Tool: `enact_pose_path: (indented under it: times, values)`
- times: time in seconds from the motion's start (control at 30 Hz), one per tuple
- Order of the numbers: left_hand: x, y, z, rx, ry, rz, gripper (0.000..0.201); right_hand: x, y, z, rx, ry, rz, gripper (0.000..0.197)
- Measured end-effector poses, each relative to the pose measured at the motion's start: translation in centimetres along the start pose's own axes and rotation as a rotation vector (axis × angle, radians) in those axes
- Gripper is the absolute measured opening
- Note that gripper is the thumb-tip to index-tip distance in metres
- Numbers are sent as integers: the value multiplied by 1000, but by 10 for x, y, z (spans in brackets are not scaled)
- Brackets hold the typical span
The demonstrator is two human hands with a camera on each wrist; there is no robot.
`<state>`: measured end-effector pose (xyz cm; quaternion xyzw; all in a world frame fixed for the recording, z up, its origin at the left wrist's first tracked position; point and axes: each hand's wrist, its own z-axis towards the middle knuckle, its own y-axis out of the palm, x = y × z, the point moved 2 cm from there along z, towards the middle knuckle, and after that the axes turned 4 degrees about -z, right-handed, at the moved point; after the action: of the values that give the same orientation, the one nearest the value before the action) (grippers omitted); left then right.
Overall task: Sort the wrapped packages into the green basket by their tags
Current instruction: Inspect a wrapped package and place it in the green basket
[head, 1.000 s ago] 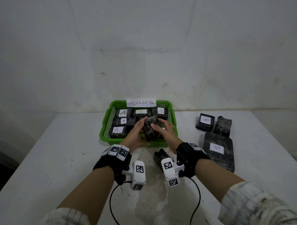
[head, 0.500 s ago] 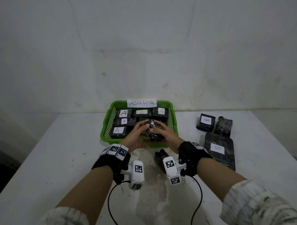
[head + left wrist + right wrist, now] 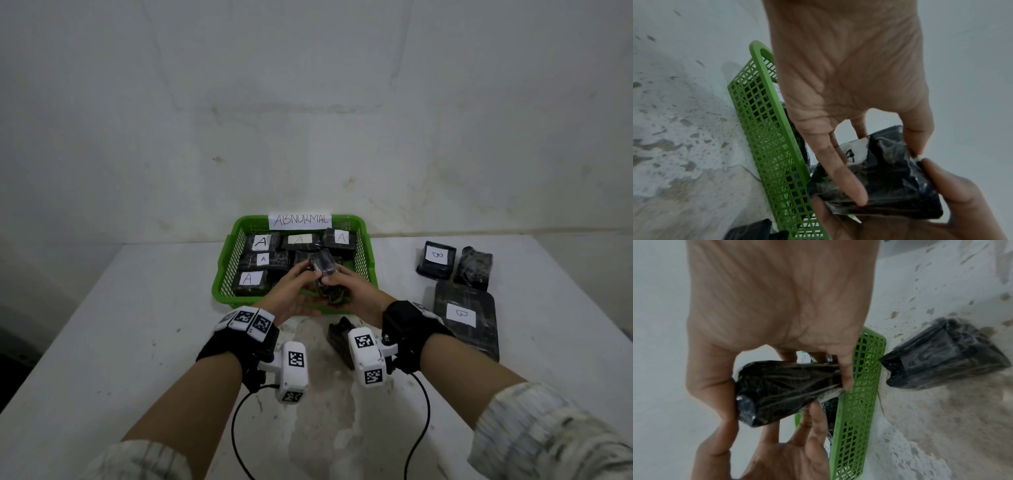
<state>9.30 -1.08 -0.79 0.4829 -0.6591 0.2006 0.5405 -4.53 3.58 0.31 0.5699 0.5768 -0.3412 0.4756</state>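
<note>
Package in hand [image 3: 323,274]: black film-wrapped pkg, held btwn both hands just above near rim of green basket [image 3: 224,274], at 6 o'clock of it.
Change: vs a sec ago pkg sits a bit lower/nearer the rim and is turned; white tag w/ dark mark shows in left wrist view, letter unclear.
Left hand [image 3: 291,291]: fingers curled round pkg's left end.
Right hand [image 3: 356,291]: thumb + fingers pinch right end.
Basket contents: A-tagged pkgs w/ "ABNORMAL" label [image 3: 300,221] at 12.
B pkgs [image 3: 464,313]: on table [image 3: 120,325], 3 o'clock of basket.
Untagged-side pkg [image 3: 337,339]: table, 6 o'clock.
Meaning: prob. tag check; if A, drop in next.
</note>
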Motion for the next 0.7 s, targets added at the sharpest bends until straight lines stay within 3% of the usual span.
enact_pose_path:
  times: [0.2,0.33,0.47,0.57,0.7]
  values:
    - [4,-5,1,142,28,12,45,6,-1,2,18,-2,9,44]
    - [2,-13,6,224,46,67,84,6,-2,1,66,23,-28,39]
    - [8,-9,2,237,174,17,33,4,-1,2,115,12,-104,34]
    - [7,-8,-3,186,124,-16,32,-1,2,0,111,-31,-12,29]
    - [2,-10,-3,145,44,-174,50,-3,3,-1,38,-99,88,36]
